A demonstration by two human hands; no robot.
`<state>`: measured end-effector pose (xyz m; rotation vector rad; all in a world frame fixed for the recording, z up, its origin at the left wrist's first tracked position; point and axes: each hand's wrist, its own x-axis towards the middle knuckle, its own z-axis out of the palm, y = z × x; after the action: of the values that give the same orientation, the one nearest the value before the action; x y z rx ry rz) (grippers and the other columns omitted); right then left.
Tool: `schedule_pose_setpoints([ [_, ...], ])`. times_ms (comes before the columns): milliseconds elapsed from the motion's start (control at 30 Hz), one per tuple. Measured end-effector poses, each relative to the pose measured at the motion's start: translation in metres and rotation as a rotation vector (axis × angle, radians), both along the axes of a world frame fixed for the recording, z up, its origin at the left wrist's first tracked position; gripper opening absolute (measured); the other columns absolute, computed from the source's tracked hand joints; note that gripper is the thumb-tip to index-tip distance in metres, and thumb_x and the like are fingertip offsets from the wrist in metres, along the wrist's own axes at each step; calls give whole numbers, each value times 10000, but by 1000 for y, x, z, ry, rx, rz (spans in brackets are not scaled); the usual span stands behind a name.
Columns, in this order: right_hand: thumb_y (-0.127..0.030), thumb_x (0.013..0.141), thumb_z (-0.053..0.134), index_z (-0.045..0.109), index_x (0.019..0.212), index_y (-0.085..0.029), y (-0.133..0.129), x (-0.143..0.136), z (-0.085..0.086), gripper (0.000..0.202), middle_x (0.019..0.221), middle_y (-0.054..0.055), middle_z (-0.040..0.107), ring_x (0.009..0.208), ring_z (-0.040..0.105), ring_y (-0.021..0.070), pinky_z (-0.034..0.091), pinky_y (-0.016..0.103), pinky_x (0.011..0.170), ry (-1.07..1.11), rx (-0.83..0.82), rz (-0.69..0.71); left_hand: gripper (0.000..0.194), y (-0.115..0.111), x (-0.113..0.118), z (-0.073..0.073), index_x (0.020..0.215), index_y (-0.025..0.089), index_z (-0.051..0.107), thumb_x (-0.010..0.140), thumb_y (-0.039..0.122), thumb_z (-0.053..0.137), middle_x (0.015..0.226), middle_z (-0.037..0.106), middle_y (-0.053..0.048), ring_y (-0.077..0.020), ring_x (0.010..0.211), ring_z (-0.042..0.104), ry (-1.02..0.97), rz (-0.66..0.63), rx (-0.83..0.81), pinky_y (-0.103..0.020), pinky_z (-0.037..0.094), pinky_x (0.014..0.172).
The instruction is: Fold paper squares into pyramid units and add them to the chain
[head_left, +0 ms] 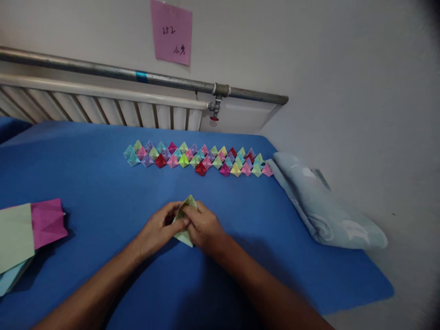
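A pale green folded paper is between my two hands, above the blue surface. My left hand grips its left side, with the thumb across the front. From the right, my right hand holds the same paper, its fingers pressed on the folds near the left thumb. One pointed corner of the paper sticks up above the fingers, and another part hangs below them. Beyond my hands, many small folded paper pieces in several colours lie in rows.
Pale green and magenta sheets lie at the left. A folded grey-green cloth rests at the right by the wall. Behind the surface are a white radiator, a metal pipe and a pink note on the wall.
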<state>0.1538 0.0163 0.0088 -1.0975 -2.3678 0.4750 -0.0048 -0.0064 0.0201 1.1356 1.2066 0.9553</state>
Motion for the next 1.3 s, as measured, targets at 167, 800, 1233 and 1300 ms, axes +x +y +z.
schedule_pose_setpoints([
  [167, -148, 906, 484, 623, 1165, -194, 0, -1, 1, 298, 947, 74, 624, 773, 603, 154, 486, 227, 673, -105, 132, 22, 317, -3, 2, -8, 1001, 171, 625, 741, 347, 582, 767, 651, -4, -169, 687, 622, 155, 133, 97, -280, 480, 611],
  [800, -145, 892, 475, 423, 1429, -176, 7, 4, -9, 540, 962, 84, 682, 856, 642, 209, 542, 343, 811, 169, 184, -32, 349, -2, 4, -15, 1078, 162, 634, 762, 261, 525, 678, 619, 17, -122, 501, 566, 126, 232, 41, -231, 470, 446],
  [1233, -161, 806, 588, 561, 1238, -203, 11, 4, -7, 435, 996, 65, 609, 796, 592, 169, 540, 318, 748, 344, 82, -154, 387, -5, 1, -8, 1142, 184, 656, 802, 249, 483, 810, 724, -25, -137, 593, 603, 419, 190, 137, -239, 442, 547],
  [1300, -168, 817, 586, 537, 1266, -215, 9, 5, -8, 454, 910, 29, 610, 744, 585, 152, 536, 305, 741, 366, 64, -160, 393, -5, 1, -8, 1146, 180, 655, 798, 246, 483, 802, 721, -23, -139, 599, 608, 436, 197, 141, -240, 443, 553],
])
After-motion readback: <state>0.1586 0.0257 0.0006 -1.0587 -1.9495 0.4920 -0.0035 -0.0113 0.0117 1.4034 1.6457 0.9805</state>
